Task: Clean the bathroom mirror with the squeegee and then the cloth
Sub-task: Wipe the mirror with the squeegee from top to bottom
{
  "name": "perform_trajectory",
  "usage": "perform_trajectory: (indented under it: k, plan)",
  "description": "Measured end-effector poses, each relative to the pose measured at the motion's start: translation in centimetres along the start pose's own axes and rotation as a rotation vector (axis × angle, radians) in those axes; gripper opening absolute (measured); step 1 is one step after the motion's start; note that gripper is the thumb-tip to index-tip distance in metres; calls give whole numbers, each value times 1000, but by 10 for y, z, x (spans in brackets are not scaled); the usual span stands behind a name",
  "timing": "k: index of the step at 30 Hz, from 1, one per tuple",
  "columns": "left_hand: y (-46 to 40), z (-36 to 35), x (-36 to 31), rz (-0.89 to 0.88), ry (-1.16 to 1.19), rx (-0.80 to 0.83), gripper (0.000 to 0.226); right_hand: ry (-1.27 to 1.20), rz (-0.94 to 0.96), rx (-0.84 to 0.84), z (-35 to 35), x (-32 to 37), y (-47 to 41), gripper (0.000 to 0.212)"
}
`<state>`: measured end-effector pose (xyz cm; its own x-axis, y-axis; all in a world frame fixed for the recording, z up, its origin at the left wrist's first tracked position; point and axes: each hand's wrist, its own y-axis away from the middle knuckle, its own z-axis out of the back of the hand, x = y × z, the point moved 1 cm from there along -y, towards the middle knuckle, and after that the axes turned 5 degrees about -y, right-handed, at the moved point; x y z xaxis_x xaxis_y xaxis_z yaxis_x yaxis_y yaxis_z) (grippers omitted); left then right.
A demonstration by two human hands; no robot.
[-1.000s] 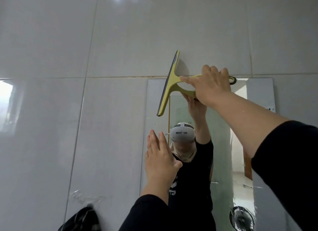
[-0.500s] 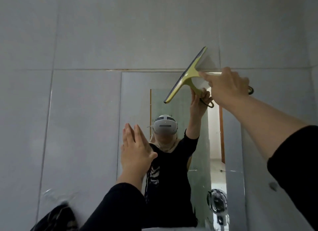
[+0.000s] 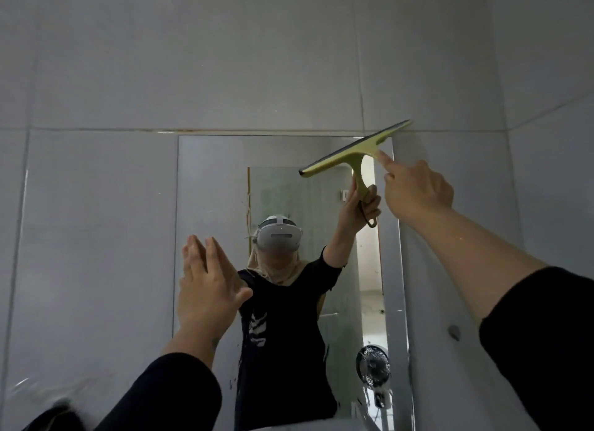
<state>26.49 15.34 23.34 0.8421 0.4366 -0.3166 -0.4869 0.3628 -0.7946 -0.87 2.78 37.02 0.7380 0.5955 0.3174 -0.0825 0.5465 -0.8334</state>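
A: Squeegee [image 3: 350, 149] — how is it described?

B: Yellow-green plastic, T-shaped, with a dark rubber strip along the upper edge of the blade. The blade is tilted, its high end at 2 o'clock and its low end at 8 o'clock. The high end is seen past the mirror's top right corner, over the tile; the rest is laid across the mirror [image 3: 212, 180] near its top edge. A short stem runs down from the blade's middle toward 5 o'clock.

A: Right hand [image 3: 414, 189]?

B: Raised at 3 o'clock from the stem. The index finger is stretched out onto the back of the blade. The handle itself is hidden behind the hand; in the reflection it is seen wrapped by the fingers, a dark loop hanging below. So the squeegee is counted as gripped.

A: Left hand [image 3: 205, 289]?

B: Flat and spread, nothing held, fingers pointed up to 12 o'clock. It is placed over the mirror's left edge, at 7 o'clock from the squeegee and well apart from it. Contact with the glass cannot be told.

A: Mirror surface?

B: Tall, frameless, set in a grey tile wall [image 3: 289, 61]. Dark specks are seen on the lower glass. A person in a black top and white headset is reflected, plus a small fan [image 3: 373, 364] at lower right. Black sleeves [image 3: 543, 344] are worn.
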Motion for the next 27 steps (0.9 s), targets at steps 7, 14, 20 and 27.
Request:
perform_trajectory:
  k: [7, 14, 20, 27]
  plan:
    - [0, -2, 1, 12, 7, 3, 117, -163, -67, -4, -27, 2, 18, 48]
    - [-1, -1, 1, 13, -4, -2, 116, -356, -97, -13, -52, 43, 49, 51]
    - [12, 2, 6, 95, -34, -55, 115, -533, -52, 14, -64, 98, 71, 52]
    - [26, -10, 14, 103, 64, 28, 120, -518, 63, 89, -72, 152, 90, 53]
